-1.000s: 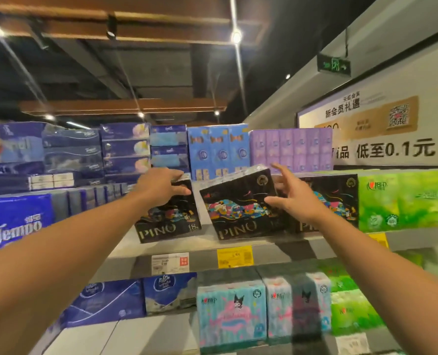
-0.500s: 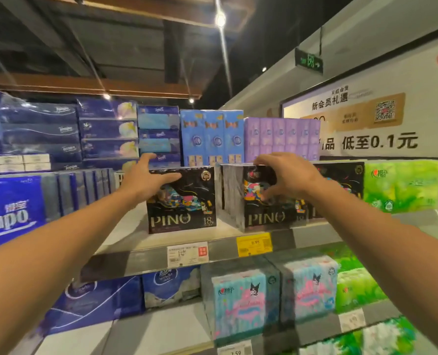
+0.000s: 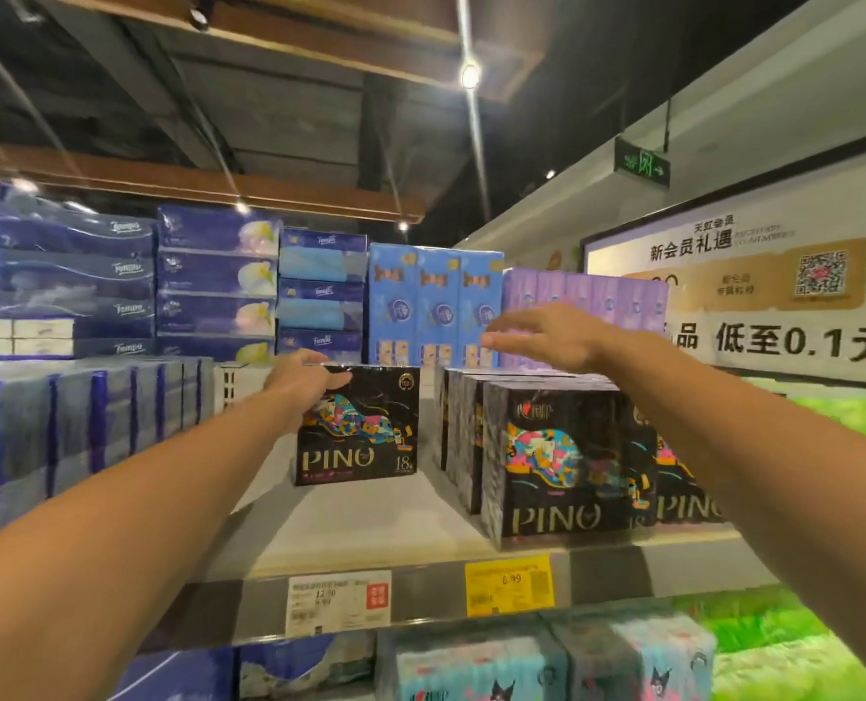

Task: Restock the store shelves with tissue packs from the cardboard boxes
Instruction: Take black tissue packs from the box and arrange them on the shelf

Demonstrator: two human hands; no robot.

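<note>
Two groups of black PINO tissue packs stand on the grey shelf [image 3: 370, 528] at chest height. My left hand [image 3: 302, 379] grips the top left corner of the single left PINO pack [image 3: 365, 432], thumb on its front face, fingers over the top. That pack stands upright, set back from the shelf edge. To its right a row of PINO packs [image 3: 547, 462] runs front to back, with another PINO pack [image 3: 684, 498] beside it. My right hand [image 3: 542, 336] hovers just above this row, fingers straight and pointing left, holding nothing. No cardboard box is in view.
Blue Tempo packs [image 3: 77, 422] fill the shelf's left part, green packs [image 3: 846, 422] the right. Stacked blue [image 3: 436, 306] and purple packs [image 3: 583, 296] stand behind. Price tags [image 3: 340, 602] hang on the shelf edge. Pastel packs [image 3: 547, 665] sit on the shelf below.
My right hand has let go of the middle PINO pack and lifted above it. The left pack now stands straighter and deeper on the shelf, still in my left hand.
</note>
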